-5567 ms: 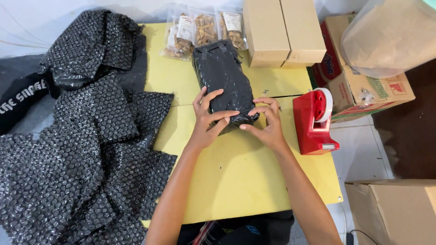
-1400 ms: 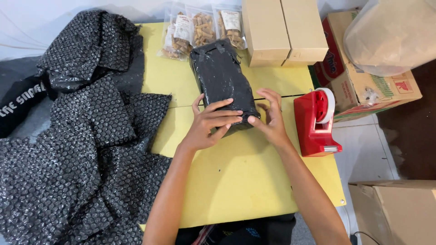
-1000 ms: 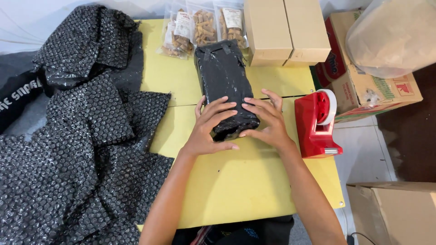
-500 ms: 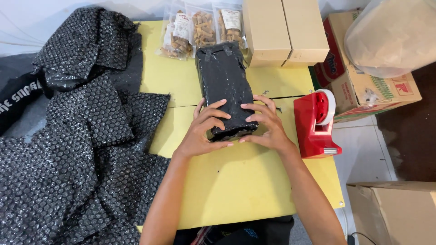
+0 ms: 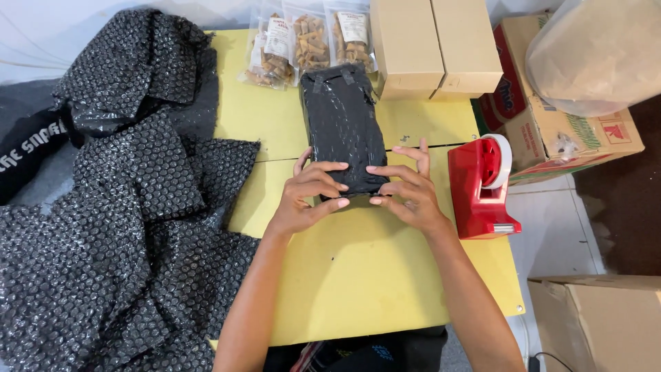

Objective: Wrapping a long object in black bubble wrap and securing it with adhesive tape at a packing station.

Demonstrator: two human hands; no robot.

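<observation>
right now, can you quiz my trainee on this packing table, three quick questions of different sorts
1. True or false: both hands rest on the near end of the black wrapped parcel.
2. What lies nearest the right hand? A) red tape dispenser B) snack bags C) black bubble wrap
3. What colour is the table?

Key: 1 true. The left hand is there too. 2 A. 3 yellow.

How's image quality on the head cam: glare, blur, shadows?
Head view: sharp overall, no motion blur on the left hand or right hand; specular glints on the black wrapped parcel and the black bubble wrap; soft, even light, faint shadows on the yellow table; bagged bundle top right somewhat bright.
</observation>
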